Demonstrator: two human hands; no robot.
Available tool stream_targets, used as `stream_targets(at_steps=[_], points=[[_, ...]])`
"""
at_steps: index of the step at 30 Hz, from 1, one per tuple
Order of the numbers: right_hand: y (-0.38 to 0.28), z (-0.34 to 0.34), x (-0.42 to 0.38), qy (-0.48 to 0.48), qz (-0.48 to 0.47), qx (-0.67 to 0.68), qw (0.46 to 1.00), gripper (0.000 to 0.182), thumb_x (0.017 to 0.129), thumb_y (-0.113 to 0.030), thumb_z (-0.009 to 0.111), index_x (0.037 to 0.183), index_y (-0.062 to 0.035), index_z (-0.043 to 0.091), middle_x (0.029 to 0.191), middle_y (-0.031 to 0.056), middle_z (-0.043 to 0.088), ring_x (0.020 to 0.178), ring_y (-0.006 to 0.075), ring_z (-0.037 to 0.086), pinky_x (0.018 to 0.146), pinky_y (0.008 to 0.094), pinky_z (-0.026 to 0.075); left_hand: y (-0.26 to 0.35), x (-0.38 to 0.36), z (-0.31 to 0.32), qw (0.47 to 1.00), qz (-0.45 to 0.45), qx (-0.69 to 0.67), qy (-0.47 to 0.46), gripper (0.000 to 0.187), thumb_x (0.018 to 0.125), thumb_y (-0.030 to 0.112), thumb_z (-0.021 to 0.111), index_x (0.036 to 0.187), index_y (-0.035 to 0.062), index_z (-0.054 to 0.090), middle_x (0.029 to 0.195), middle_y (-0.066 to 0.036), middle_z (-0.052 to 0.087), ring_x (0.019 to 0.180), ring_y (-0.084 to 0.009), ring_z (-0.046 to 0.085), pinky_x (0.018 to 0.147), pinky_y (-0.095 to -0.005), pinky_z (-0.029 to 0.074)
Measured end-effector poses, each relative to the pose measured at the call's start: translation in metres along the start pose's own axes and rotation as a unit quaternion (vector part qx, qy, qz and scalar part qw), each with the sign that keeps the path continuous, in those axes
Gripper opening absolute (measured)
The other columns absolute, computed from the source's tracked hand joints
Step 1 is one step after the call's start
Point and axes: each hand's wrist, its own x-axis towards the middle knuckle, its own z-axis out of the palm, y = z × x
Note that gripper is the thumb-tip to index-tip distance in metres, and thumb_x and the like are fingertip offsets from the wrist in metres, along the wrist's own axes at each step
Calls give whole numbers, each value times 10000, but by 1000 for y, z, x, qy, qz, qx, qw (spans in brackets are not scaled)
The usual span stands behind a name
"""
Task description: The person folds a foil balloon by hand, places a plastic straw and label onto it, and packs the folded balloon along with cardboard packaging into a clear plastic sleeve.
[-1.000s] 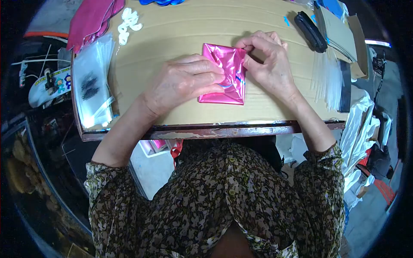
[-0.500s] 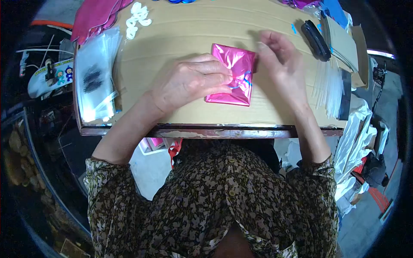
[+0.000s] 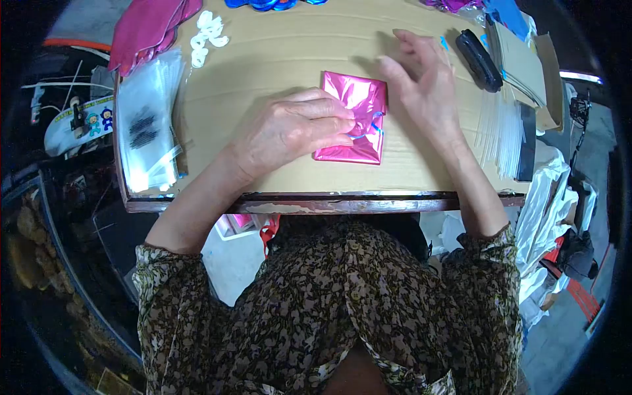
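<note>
**A:** Head view, only one I've got: the folded pink foil piece [image 3: 352,118] lies flat mid-worktop [image 3: 276,46]. My left hand [image 3: 289,128] is pressed down on its 9 o'clock edge, fingers flat, pinning rather than gripping. Right hand [image 3: 421,82] hovers at the foil's 2 o'clock corner, fingers spread and loose, holding nothing.

**B:** How would it handle?

**A:** I'd guess very light, thin, crinkly and slippery, likely to spring open once released. Best pinched at a folded edge or corner, flat palm on top. There's a blue ribbon [image 3: 368,125] curling at its 3 o'clock side. A black stapler-like tool [image 3: 479,60] sits at 2 o'clock, clear bags [image 3: 148,122] at 9.
</note>
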Motion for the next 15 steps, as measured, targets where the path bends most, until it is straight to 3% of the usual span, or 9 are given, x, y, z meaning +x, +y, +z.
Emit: stream_targets(at_steps=[2,5,6,7,9,11,13,15], points=[[-26,6,-9,40,-131,-169,976,684,767,-496,858,1259,-53,682,1100,140,655,1112,321,593,932,483,406,-2,-1,4,1000,9,8,7,233,760,144,836,980,74,809,1080,-40,779,1035,-207,731,894,-332,620],[-7,15,-1,37,-125,-175,976,735,758,-537,852,1283,-58,668,1116,144,654,1120,317,590,921,491,388,-4,-2,5,1000,13,7,7,231,775,149,829,991,72,809,1080,-45,779,1036,-207,730,898,-333,618],[-6,14,4,42,-110,-158,980,663,750,-511,863,1192,-39,718,1085,142,673,1106,310,600,915,485,400,-4,-3,4,1000,13,5,5,231,775,149,829,991,72,809,1080,-45,779,1036,-207,730,898,-333,618],[-3,10,3,44,-109,-160,980,663,750,-511,863,1192,-39,718,1085,142,673,1106,310,600,915,485,400,-5,-4,2,1000,20,8,1,228,784,153,825,995,69,808,1077,-46,779,1037,-209,729,898,-332,617],[-4,-2,6,69,-18,-35,997,520,767,-476,858,1050,-48,775,1036,130,698,1091,303,614,897,464,411,-8,-1,-1,999,33,16,3,225,793,158,821,998,66,807,1074,-48,779,1038,-211,729,897,-331,616],[-22,-10,-27,47,-70,15,996,342,801,-373,850,937,-64,800,984,99,711,1032,269,619,856,430,415,-11,-4,1,1000,9,-1,8,230,802,169,812,1004,57,803,1062,-52,779,1032,-217,728,896,-329,612],[-47,-12,-67,-15,-194,-149,969,264,819,-284,832,966,-68,798,1001,66,700,1007,236,597,839,404,401,-12,-6,3,1000,10,7,11,233,800,171,812,999,50,801,1057,-53,779,1028,-218,728,895,-329,611],[-63,1,-89,-18,-177,-167,970,252,805,-237,827,981,-62,788,1037,42,680,1001,222,574,834,393,387,-13,-5,4,1000,16,16,14,236,798,173,812,994,43,798,1051,-55,778,1024,-218,729,894,-330,609]])
